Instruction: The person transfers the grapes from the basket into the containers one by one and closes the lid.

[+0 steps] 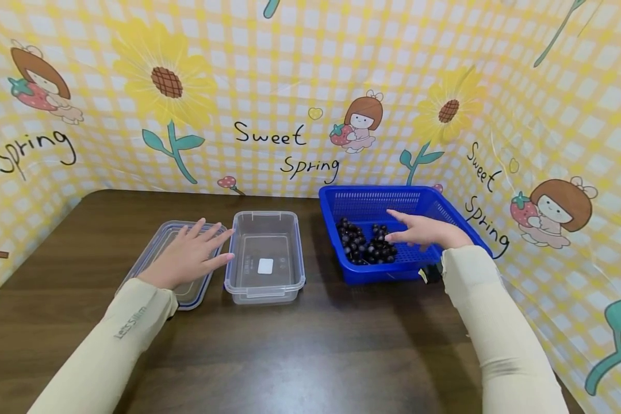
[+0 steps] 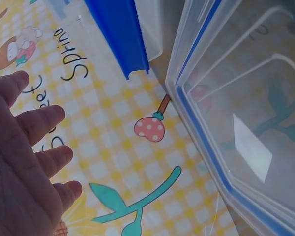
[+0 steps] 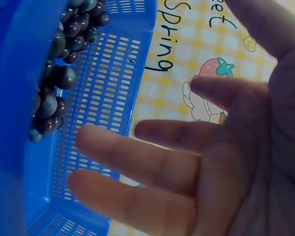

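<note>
Dark grapes [image 1: 364,244] lie in clusters at the left of a blue plastic basket [image 1: 359,275] with slotted walls. Over that basket hangs my right hand [image 1: 426,231], its fingers spread and holding nothing; the right wrist view shows the grapes [image 3: 76,29] beyond the fingertips. My left hand [image 1: 188,256] is above a clear lid [image 1: 191,296] with a blue seal, fingers spread and thumb pointing toward the clear plastic container [image 1: 265,293]. That container stands uncovered between the hands, with a white label [image 1: 265,266] on its bottom.
Everything stands on a dark brown wooden table [image 1: 310,356]. A yellow checked cloth [image 1: 269,75] with flowers and cartoon figures hangs behind and along the sides. A small black item [image 1: 432,274] shows by the basket's front, near the right sleeve.
</note>
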Demonstrator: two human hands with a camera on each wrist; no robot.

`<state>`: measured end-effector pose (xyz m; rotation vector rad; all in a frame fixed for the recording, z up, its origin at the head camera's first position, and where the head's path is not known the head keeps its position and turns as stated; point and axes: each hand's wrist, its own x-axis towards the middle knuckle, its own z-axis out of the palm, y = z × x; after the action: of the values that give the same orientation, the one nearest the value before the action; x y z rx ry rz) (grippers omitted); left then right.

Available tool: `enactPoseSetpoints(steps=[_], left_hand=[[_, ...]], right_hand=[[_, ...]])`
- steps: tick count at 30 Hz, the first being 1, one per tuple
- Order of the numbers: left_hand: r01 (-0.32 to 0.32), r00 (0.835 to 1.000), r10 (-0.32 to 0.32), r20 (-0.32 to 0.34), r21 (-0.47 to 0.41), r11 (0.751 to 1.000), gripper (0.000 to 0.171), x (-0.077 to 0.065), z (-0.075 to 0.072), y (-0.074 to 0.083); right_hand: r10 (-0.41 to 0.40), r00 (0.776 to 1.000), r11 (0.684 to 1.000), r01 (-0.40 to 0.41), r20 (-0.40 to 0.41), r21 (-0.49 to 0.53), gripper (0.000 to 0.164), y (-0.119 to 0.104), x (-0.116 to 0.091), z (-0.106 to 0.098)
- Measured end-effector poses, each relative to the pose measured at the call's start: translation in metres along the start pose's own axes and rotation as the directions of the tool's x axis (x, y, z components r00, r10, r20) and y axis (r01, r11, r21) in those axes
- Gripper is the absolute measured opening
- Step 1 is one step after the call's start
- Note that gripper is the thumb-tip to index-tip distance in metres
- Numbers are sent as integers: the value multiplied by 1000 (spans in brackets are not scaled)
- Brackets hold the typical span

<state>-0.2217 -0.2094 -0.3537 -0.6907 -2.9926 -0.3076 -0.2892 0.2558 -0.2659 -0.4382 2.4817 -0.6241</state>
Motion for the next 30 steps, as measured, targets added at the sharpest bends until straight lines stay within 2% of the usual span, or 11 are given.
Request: enactPoseSetpoints(steps=[5,14,22,30], left_hand=[[11,999,-10,32,-32,999,67,9,3,-2],[17,997,-11,80,-79,997,60,17,10,2],[37,994,-24,108,-121,992,67,14,15,-4],[31,993,-20,116,-96,995,73,19,19,-7]], right_hand=[[29,994,994,-40,108,104,81,1,11,-8],[47,994,974,-68,103,216,79,13,31,-15],[88,980,982,-116,179,151,76,16,40,-17],[142,980,954,-174,141,245,76,21,48,-20]])
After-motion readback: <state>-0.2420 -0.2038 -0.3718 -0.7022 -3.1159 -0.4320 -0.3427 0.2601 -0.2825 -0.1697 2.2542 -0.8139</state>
